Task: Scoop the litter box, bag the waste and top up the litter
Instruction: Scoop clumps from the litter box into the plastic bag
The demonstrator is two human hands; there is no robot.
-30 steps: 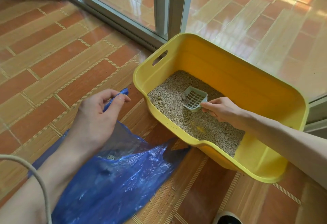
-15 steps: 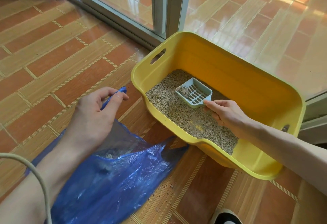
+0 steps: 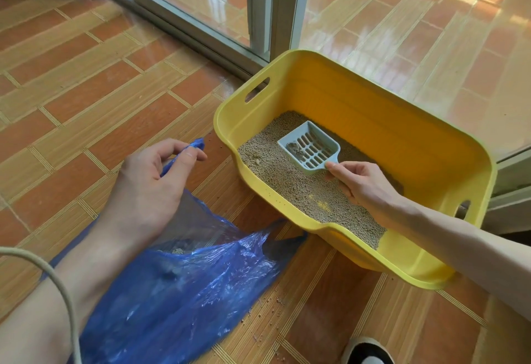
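A yellow litter box (image 3: 402, 134) sits on the tiled floor, with tan litter (image 3: 298, 188) over its bottom. My right hand (image 3: 359, 182) grips the handle of a pale blue slotted scoop (image 3: 310, 148), held level just above the litter with a small grey clump in its front corner. To the left lies a blue plastic bag (image 3: 184, 292) with some clumps inside. My left hand (image 3: 152, 180) pinches the bag's upper edge and holds its mouth open.
A sliding glass door frame (image 3: 275, 10) stands right behind the box. Loose litter grains (image 3: 270, 303) are scattered on the floor between bag and box. A shoe tip (image 3: 367, 352) shows at the bottom edge, and a pale cable (image 3: 57, 283) crosses my left forearm.
My right hand lifted the scoop out of the litter and levelled it; loose grains sifted out, leaving a clump in it. My left hand kept hold of the bag's edge.
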